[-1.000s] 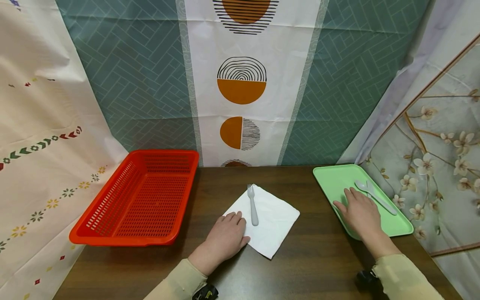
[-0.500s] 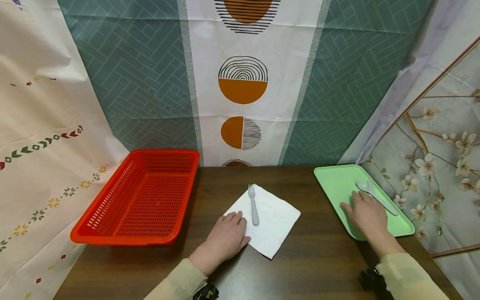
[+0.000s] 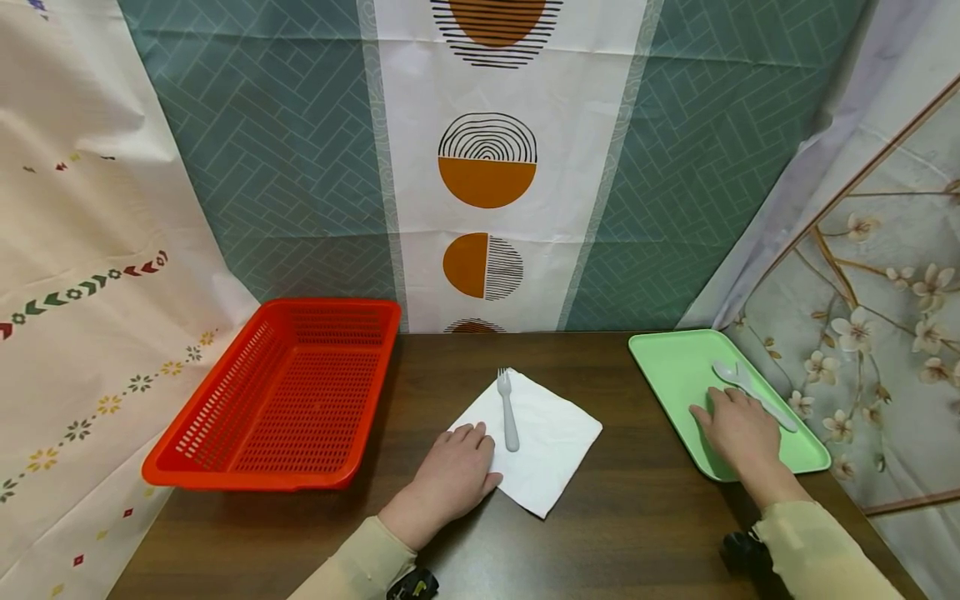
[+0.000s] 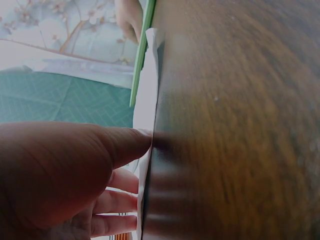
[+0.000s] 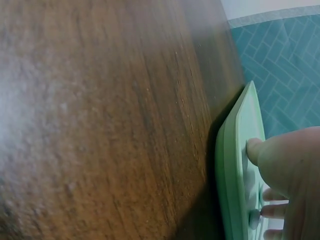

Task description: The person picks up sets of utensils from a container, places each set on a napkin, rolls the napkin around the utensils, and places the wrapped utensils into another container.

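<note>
In the head view my left hand rests on the near left edge of a white paper napkin. A grey plastic fork lies on this napkin, a little right of my fingers. The left wrist view has the thumb at the napkin's edge and the other fingers laid on it. Over at the right, my right hand is over a light green tray. A grey spoon lies there, with part of another grey utensil beside it. In the right wrist view, fingertips touch a grey rounded end.
A red perforated basket stands on the left of the brown wooden table. Patterned cloths hang behind and along both sides.
My right hand has moved slightly right over the green tray, towards the spoon. My left hand, the napkin and the fork stay put.
</note>
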`<state>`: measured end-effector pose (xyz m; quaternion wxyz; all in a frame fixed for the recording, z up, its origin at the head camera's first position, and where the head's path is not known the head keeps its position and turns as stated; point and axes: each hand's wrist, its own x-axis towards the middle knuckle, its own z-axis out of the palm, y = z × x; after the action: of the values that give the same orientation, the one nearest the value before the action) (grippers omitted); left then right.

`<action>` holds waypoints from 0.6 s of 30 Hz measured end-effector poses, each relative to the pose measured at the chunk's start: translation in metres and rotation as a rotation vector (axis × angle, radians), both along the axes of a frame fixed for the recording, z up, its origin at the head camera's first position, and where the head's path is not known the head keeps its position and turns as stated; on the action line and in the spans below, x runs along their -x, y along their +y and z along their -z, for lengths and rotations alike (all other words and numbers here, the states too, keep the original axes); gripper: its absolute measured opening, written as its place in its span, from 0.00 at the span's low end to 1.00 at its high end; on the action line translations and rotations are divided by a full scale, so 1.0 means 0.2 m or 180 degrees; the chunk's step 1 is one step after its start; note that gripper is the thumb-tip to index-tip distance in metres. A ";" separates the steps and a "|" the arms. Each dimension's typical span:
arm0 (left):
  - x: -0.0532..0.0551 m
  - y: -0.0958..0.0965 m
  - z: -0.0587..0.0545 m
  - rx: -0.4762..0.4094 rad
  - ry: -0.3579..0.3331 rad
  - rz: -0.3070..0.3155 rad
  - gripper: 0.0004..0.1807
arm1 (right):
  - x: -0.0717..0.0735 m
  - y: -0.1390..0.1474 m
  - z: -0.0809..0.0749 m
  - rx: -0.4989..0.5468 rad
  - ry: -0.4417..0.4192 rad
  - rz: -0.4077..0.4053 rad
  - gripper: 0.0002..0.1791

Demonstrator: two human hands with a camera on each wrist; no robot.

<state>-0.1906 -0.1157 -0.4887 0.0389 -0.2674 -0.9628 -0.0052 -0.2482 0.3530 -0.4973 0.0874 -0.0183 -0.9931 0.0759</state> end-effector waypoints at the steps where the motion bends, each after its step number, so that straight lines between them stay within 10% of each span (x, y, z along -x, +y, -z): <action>1: 0.00 0.00 0.00 0.0003 0.0008 0.0004 0.28 | 0.00 0.00 0.00 0.0008 -0.0005 0.0008 0.34; 18: 0.00 0.00 -0.01 0.0028 0.0051 0.0023 0.28 | 0.00 0.06 -0.02 0.0062 -0.0058 0.0298 0.30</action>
<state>-0.1899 -0.1166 -0.4871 0.0454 -0.2711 -0.9615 0.0010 -0.2488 0.3653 -0.4923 0.0816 -0.0662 -0.9911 0.0812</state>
